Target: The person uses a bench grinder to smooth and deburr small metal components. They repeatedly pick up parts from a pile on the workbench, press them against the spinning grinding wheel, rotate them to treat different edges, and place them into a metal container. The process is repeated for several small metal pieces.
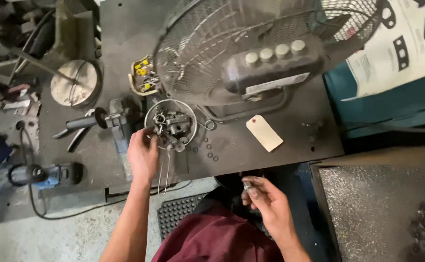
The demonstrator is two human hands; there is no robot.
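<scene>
On bench: round metal bowl (149, 115) of grimy parts | left hand (142, 154) reaching in, fingers hidden | right hand (265, 199) pinching small metal piece (247, 185)

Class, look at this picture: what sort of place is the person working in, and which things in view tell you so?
Most likely a repair workshop. A wire fan guard lies on the grimy dark workbench, the left hand reaches into a round tray of small metal parts, and an angle grinder lies beside it.
</scene>
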